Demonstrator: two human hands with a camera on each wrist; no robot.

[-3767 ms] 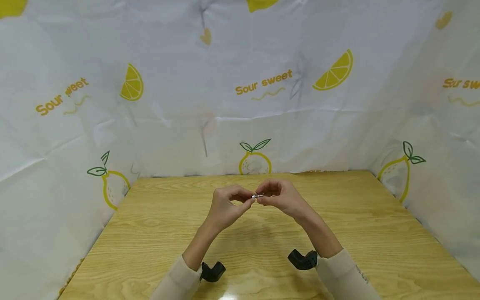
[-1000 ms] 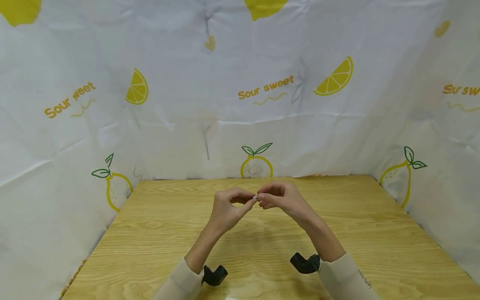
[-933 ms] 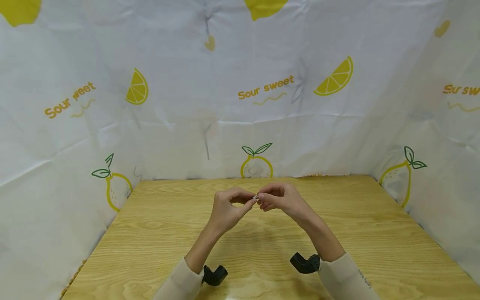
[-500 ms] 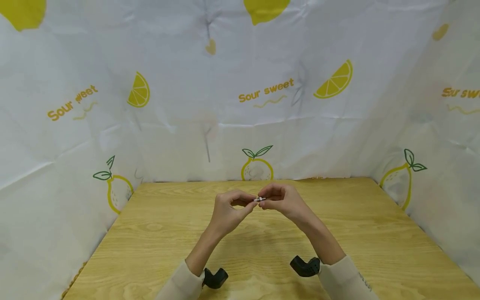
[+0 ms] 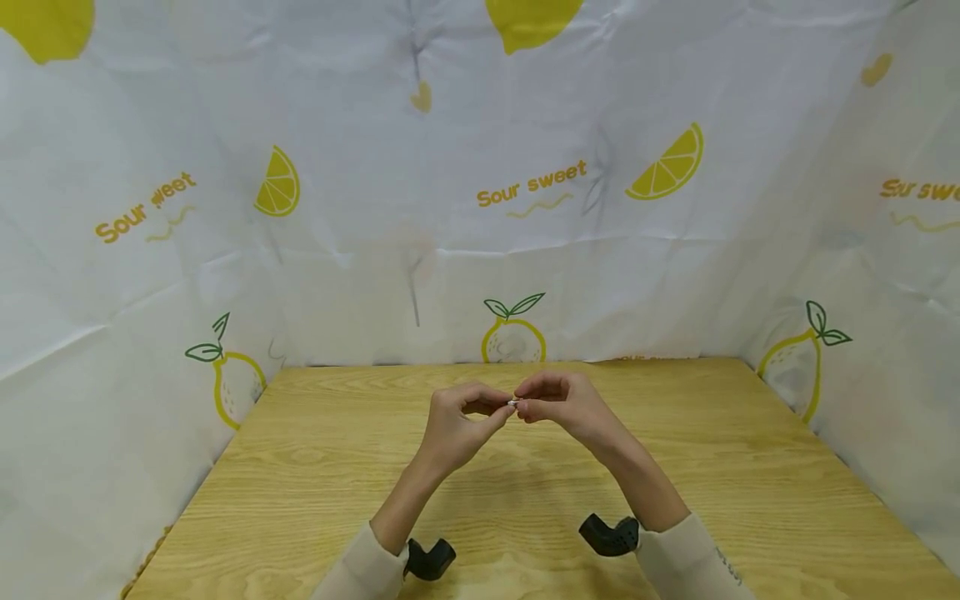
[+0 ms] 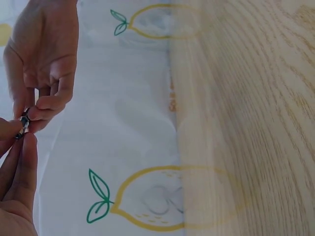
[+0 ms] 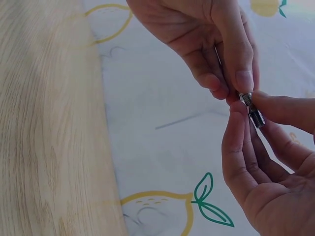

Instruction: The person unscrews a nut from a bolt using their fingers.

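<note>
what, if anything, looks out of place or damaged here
Nothing stands out. The left hand and right hand pinch a small metal piece above the table; no spill shows. The cloth is creased, hardly odd. Part of the piece is hidden, so its condition can't be fully judged.

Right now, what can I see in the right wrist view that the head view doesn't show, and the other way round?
Only the right wrist view shows the ridged, threaded end of the small metal part; from the head it's just a tiny bright bit.

Only the head view shows the cream sleeves, the black wrist pieces and the printed lemon slices.

Both show the fingers of the left hand and right hand meeting at that part, plus the wooden tabletop and white lemon-print cloth.
</note>
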